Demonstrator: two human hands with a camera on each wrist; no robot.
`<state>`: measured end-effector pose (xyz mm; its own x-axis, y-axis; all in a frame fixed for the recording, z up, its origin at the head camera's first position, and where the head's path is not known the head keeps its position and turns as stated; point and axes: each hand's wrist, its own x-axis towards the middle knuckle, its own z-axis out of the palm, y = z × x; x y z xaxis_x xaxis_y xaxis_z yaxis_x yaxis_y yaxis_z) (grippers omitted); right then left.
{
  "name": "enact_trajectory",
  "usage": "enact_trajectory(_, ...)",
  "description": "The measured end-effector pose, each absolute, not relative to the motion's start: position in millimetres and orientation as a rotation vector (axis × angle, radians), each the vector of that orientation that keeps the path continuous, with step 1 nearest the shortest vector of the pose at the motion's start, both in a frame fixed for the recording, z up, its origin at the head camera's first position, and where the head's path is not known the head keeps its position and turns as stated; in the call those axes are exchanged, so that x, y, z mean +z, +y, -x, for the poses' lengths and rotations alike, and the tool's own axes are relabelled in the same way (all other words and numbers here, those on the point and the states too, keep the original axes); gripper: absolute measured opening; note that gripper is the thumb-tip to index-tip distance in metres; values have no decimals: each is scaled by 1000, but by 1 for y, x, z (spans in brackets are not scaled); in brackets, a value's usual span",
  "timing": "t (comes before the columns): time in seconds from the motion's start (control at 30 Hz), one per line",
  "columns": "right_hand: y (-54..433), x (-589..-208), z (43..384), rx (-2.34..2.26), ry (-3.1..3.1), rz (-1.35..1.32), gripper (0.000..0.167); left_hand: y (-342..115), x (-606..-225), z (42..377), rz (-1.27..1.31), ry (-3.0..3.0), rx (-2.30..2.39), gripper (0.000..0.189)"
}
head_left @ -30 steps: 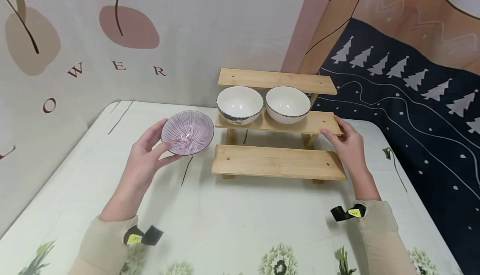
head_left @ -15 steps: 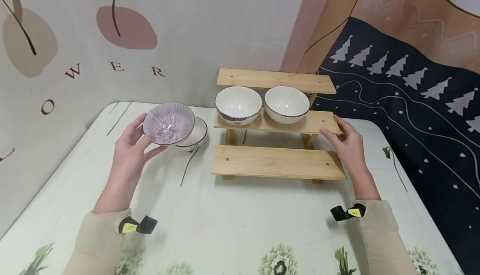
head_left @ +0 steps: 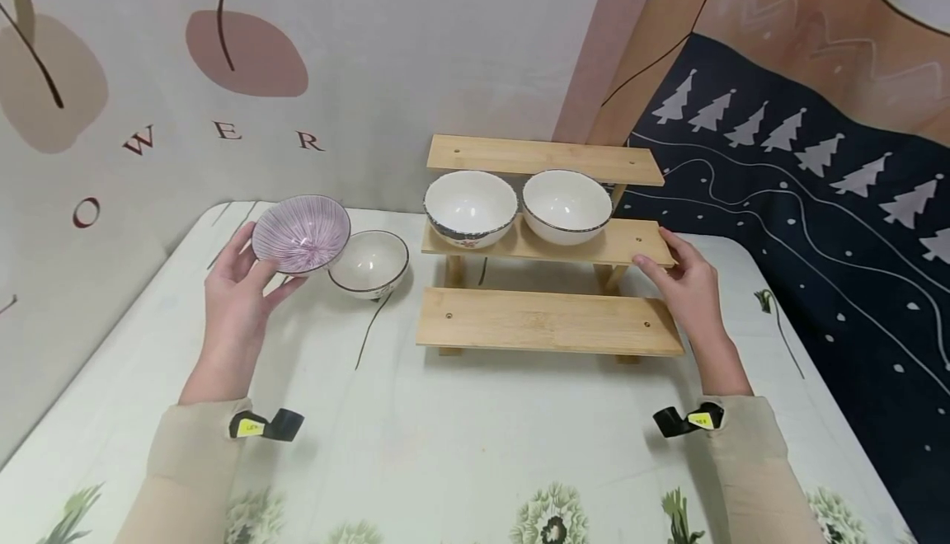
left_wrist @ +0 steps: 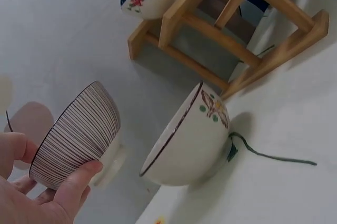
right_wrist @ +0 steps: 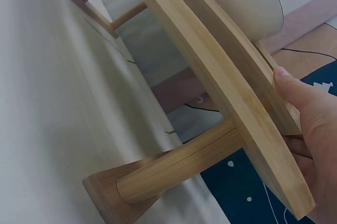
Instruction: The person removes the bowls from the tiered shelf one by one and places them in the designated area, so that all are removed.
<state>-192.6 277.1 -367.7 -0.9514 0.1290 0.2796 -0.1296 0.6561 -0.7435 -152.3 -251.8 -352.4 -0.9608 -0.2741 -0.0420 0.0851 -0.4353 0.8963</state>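
Note:
My left hand [head_left: 236, 301] grips a purple-striped bowl [head_left: 300, 232] by its left side, thumb outside, holding it above the table. In the left wrist view the striped bowl [left_wrist: 79, 137] is tilted, its foot clear of any surface. Just right of it a cream bowl [head_left: 369, 262] with a dark rim and painted leaves stands on the table. My right hand [head_left: 690, 284] pinches the right end of the middle shelf of a three-tier wooden rack [head_left: 549, 320]. On that shelf sit a white bowl with a patterned outside [head_left: 472, 206] and a white bowl with a thin dark rim [head_left: 567, 204].
A pale flower-print cloth [head_left: 475, 437] covers the table. A printed curtain [head_left: 386, 74] hangs close behind the rack, and a dark tree-print cloth [head_left: 809, 198] lies along the right side. The rack's top shelf [head_left: 545, 159] overhangs behind the two bowls.
My left hand has carried the striped bowl left and slightly up, away from the rack. The cream bowl behind it has come into view. My right hand stays on the shelf.

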Motion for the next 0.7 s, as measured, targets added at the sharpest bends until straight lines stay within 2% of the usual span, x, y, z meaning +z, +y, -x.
enact_trajectory(0.3,278,-370,193,1208,-2545,-7,73,-261,-363,163,-344,-1424,-2511,73)
enact_trajectory(0.7,277,-369,194,1216,-2543,-14,72,-275,-378,173,-525,-1429,-2483,70)
